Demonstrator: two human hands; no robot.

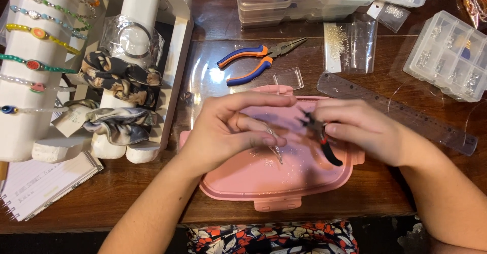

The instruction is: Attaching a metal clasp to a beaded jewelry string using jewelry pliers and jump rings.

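My left hand (pixel 231 129) pinches a thin strand of small clear beads (pixel 274 145) between thumb and fingers; the strand hangs down over a pink tray (pixel 264 180). My right hand (pixel 362 129) grips small pliers with black and red handles (pixel 322 137), their tip pointing left toward the strand. Both hands hover over the middle of the tray, fingertips a short way apart.
Orange-and-blue long-nose pliers (pixel 258 58) lie behind the tray beside a small clear box (pixel 288 78). A grey ruler (pixel 395 112), bead organisers (pixel 449 56), small plastic bags (pixel 350 46), white bracelet stands (pixel 38 66) with scrunchies (pixel 119 79) and a notebook (pixel 38 183) surround it.
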